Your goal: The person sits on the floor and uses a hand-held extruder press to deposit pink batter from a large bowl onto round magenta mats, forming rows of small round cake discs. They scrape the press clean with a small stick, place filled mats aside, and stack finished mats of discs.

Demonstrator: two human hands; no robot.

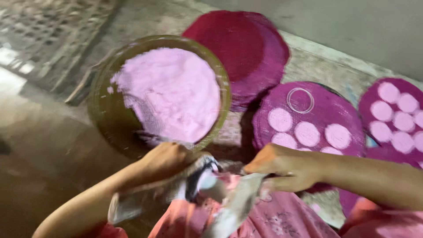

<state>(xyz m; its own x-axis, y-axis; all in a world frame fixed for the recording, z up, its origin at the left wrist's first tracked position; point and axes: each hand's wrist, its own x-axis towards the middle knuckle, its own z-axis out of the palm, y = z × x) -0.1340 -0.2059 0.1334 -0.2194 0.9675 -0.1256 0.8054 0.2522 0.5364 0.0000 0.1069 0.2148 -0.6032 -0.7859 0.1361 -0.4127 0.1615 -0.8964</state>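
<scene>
The left hand (165, 161) is closing its fingers on a crumpled grey-white cloth (194, 187), gripping it just below the near rim of the bowl. The right hand (282, 167) is pinching the other end of the same cloth, its fingers narrowed onto a fold, so the cloth is stretching between the two hands over the person's lap, above a pink flowered garment (282, 220). The picture is blurring with motion, so the exact hold of each fingertip is not showing clearly.

On the floor (44, 145), directly ahead of the left hand, a round olive-green bowl (103, 114) is sitting, holding a broad mass of pale pink batter (172, 92) that is lying toward its far and right side. Beyond the bowl, a dark magenta round mat (240, 44) is lying flat near the wall. To the right of the bowl, in front of the right hand, a purple round mat (317, 110) is carrying pale pink discs (307, 133) in rows, with a thin ring (300, 100) resting on its far part. Another purple mat (374, 94) with more discs is lying at the right edge of the view, just beside the first.
</scene>
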